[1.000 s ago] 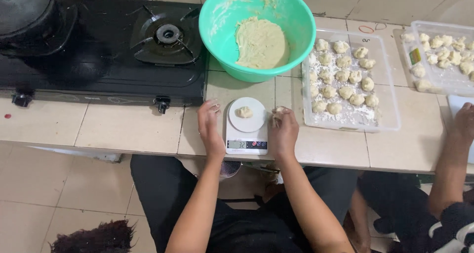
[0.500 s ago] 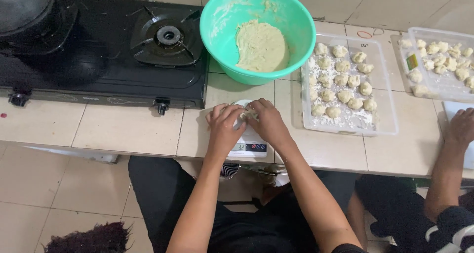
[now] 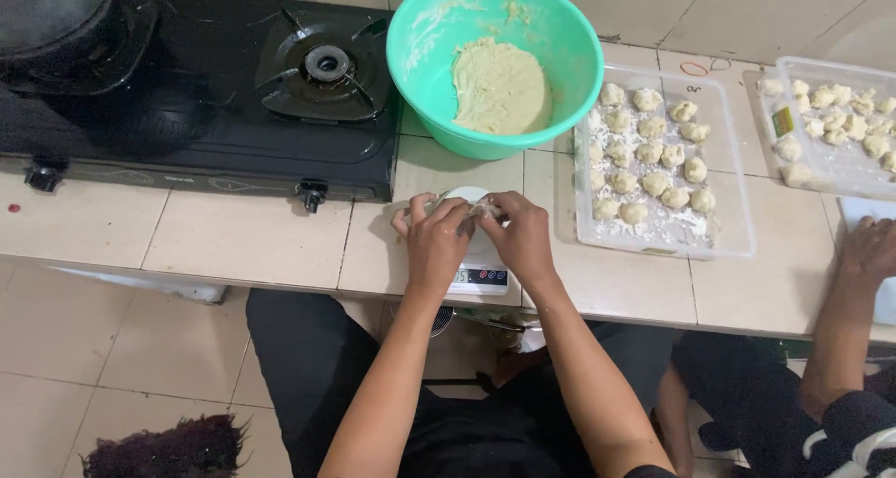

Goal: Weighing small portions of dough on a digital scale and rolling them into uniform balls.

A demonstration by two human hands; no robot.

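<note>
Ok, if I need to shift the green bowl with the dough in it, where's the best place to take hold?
Grip the green bowl by its rim on the near-left side, thumb inside and fingers outside. The dough sits low and toward the right, so that wall is fairly clean. Come from the front, since the gas stove crowds its left and the tray of dough balls its right.

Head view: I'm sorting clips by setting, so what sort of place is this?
Most likely a home or small kitchen set up for dough work: a black gas stove on a tiled counter, a green bowl of dough, and a clear tray of floured dough balls.
</note>
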